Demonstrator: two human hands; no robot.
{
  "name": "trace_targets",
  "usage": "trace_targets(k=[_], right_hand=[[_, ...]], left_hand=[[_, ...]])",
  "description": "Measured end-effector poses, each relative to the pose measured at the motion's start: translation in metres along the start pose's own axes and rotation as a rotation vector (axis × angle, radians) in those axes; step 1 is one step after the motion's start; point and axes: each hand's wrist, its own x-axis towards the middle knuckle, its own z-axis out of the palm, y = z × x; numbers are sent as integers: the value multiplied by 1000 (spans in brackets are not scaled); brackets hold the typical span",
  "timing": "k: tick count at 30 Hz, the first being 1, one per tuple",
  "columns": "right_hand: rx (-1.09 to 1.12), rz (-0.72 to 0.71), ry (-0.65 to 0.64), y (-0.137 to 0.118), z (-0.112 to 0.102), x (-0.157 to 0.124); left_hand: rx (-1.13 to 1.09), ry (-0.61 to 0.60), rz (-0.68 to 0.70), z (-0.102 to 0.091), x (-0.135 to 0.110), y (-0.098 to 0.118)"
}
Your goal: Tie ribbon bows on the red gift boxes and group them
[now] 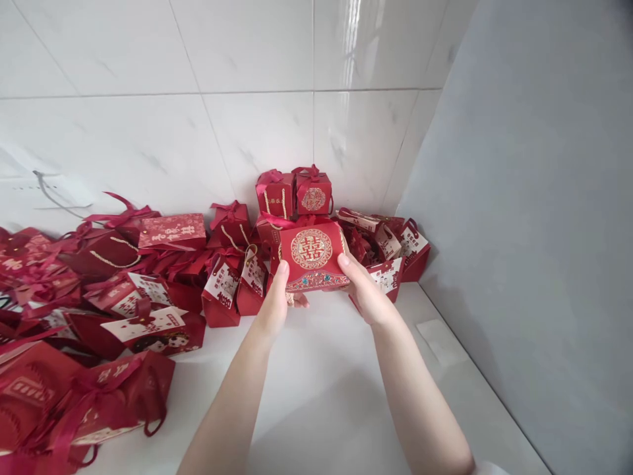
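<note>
Between my two hands is a red gift box [312, 254] with a round gold emblem and a patterned lower band with small blue-green spots. My left hand [281, 293] grips its left end, thumb on the front edge and fingertips showing underneath. At the right end, my right hand [360, 287] closes on the box, thumb on top; its other fingers are mostly hidden. The box is held above the white surface [316, 369], in front of other red boxes. Close to my left hand stand two red boxes with white labels, one of them a triangular box [221, 290].
Two small red cube boxes [313, 192] sit stacked by the tiled wall [257, 132]. A large pile of red boxes with ribbons [113, 389] spreads along the left. More labelled boxes [414, 251] crowd the corner beside the grey panel [534, 198]. A cable [49, 192] hangs at the left.
</note>
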Motion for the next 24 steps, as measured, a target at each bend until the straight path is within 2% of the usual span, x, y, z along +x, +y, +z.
trace_targets(k=[3,8,11,13,19,24], right_hand=[[12,-1,14,4,-8,5],[5,81,-12,17,-32,11],[23,137,-55,35,-44,9],[46,156,-27,55,-47,4],[103,132,166,124,-38,-24],[93,-52,277,154,-18,-46]], left_hand=[[-60,22,15,8,8,-15],[-207,-4,-33,21,20,-55],[-230,73,0,20,18,-78],[-215,85,41,16,13,-95],[-116,-37,9,3,-9,-138],[-54,-12,158,0,-21,-154]])
